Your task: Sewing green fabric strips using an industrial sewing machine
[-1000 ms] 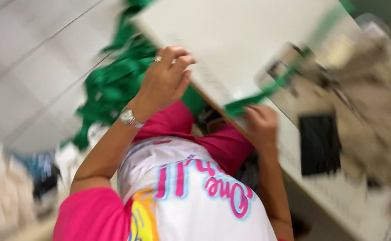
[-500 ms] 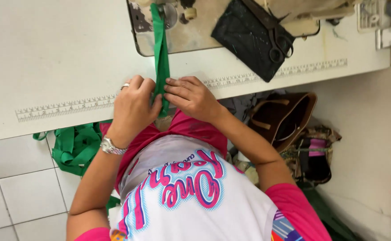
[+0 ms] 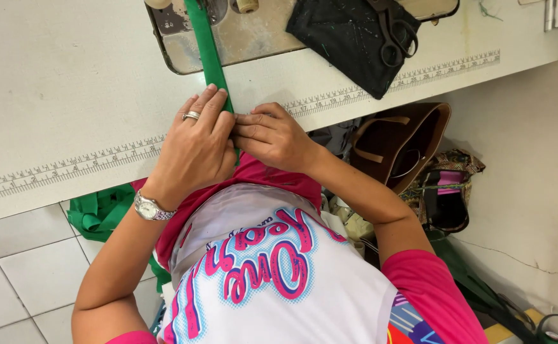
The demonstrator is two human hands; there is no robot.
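A narrow green fabric strip runs from the sewing machine's metal bed down over the white table's front edge. My left hand, with a ring and a wristwatch, presses flat on the strip at the table edge. My right hand pinches the strip from the right, its fingertips touching those of my left hand. More green fabric hangs bunched below the table on the left.
A printed ruler runs along the table's front. A black cloth with scissors on it lies at the back right. Brown and patterned bags sit on the floor beside a white wall. Tiled floor lies at the left.
The view has swung from a blurred sideways look to a steady look down at the table. Both hands have come together on the green strip at the table edge.
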